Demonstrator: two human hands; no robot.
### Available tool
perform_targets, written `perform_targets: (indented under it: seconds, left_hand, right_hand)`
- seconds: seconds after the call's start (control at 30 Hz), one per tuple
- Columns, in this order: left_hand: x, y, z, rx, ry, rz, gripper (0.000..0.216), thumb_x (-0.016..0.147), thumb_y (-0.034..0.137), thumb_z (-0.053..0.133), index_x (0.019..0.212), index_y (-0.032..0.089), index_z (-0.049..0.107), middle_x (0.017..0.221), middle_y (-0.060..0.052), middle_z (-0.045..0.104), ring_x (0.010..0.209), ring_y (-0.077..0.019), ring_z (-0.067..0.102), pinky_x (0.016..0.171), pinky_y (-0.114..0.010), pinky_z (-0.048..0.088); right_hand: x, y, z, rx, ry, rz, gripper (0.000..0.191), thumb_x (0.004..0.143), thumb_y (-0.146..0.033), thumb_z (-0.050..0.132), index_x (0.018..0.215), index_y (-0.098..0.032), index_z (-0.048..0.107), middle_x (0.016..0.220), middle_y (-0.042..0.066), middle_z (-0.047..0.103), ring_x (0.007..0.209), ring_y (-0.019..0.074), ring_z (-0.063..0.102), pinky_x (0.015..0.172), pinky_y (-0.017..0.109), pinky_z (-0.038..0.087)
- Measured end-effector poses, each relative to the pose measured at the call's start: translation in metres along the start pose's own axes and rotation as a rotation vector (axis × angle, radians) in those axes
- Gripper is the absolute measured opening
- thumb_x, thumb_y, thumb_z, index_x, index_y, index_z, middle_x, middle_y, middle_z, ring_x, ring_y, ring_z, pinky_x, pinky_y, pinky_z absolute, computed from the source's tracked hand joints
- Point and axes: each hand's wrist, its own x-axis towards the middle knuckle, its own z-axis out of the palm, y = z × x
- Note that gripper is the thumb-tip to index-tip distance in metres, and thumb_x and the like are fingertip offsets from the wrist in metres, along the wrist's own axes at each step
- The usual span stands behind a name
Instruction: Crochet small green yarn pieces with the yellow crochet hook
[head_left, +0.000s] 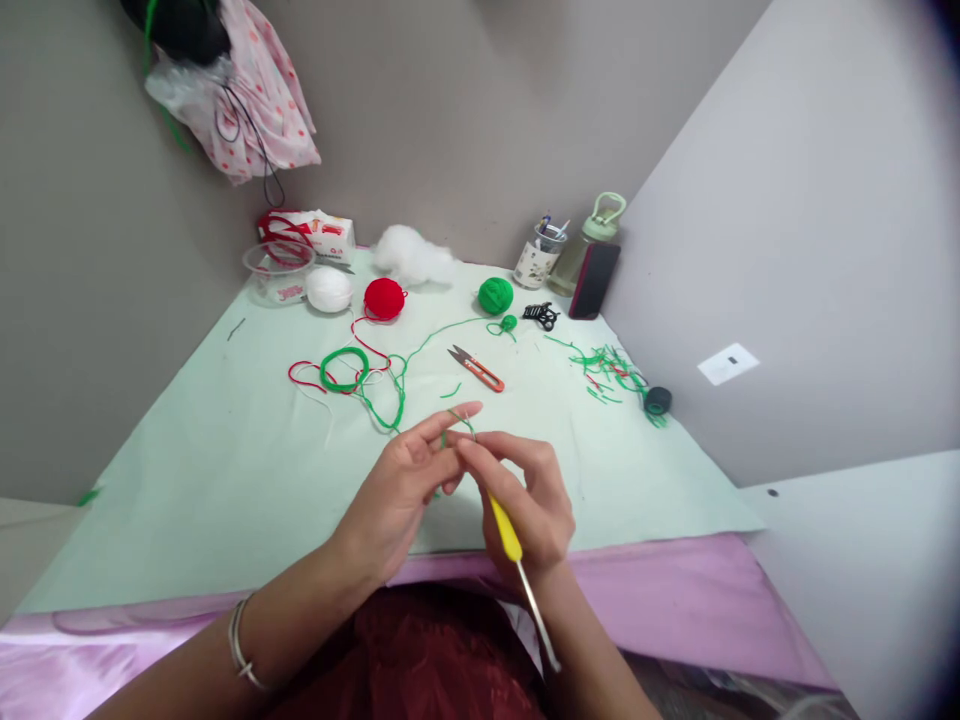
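Observation:
My left hand (405, 480) and my right hand (525, 495) meet over the near part of the pale green table cover (225, 470). My right hand grips a crochet hook with a yellow handle (506, 528), its metal end pointing back toward me. My left hand pinches a strand of green yarn (390, 400) wound round its fingers; the strand runs back across the table toward a green yarn ball (496, 295). A green yarn ring (343, 368) lies tangled with red yarn to the left.
Orange-handled snips (477, 367) lie just beyond my hands. At the back are a red yarn ball (384, 298), a white ball (328, 289), white stuffing (412, 255), a clear bowl (279, 270), a pen cup (538, 256) and a bottle (592, 235). Green yarn scraps (607, 370) litter the right side.

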Motion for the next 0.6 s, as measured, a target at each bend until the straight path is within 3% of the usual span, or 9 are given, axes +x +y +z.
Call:
perform_targets:
  seconds: [0.1, 0.2, 0.33, 0.6]
  left_hand:
    - [0.003, 0.004, -0.004, -0.105, -0.047, -0.094, 0.038, 0.077, 0.028, 0.091, 0.113, 0.02, 0.085, 0.075, 0.004, 0.055, 0.064, -0.0066, 0.039, 0.092, -0.029, 0.051]
    - [0.004, 0.006, -0.007, -0.066, -0.044, -0.031, 0.039, 0.076, 0.024, 0.09, 0.115, 0.023, 0.085, 0.081, 0.004, 0.059, 0.065, -0.007, 0.041, 0.094, -0.03, 0.05]
    - [0.001, 0.004, -0.004, 0.069, -0.029, 0.026, 0.043, 0.081, 0.027, 0.087, 0.123, 0.028, 0.081, 0.084, 0.002, 0.063, 0.076, -0.0119, 0.05, 0.082, -0.028, 0.043]
    - [-0.002, -0.001, -0.003, 0.03, -0.047, -0.025, 0.063, 0.084, 0.029, 0.084, 0.145, 0.023, 0.068, 0.086, 0.0, 0.066, 0.085, -0.0161, 0.056, 0.089, -0.032, 0.042]
  right_hand:
    - [0.003, 0.006, -0.004, 0.171, 0.036, 0.2, 0.024, 0.101, -0.013, 0.063, 0.111, -0.027, 0.081, 0.094, 0.005, 0.076, 0.082, 0.018, 0.072, 0.073, 0.034, 0.061]
    - [0.008, 0.01, -0.003, 0.48, 0.079, 0.414, 0.02, 0.105, -0.02, 0.061, 0.102, -0.026, 0.08, 0.085, 0.001, 0.072, 0.066, 0.013, 0.065, 0.063, 0.03, 0.057]
    - [0.01, 0.01, 0.003, 0.576, 0.04, 0.425, 0.016, 0.102, -0.023, 0.067, 0.101, -0.027, 0.082, 0.092, 0.002, 0.074, 0.07, 0.0127, 0.065, 0.065, 0.029, 0.056]
    - [0.002, 0.012, 0.004, 0.618, 0.062, 0.47, 0.014, 0.102, -0.029, 0.068, 0.101, -0.025, 0.081, 0.087, 0.002, 0.072, 0.067, 0.0133, 0.067, 0.066, 0.031, 0.059]
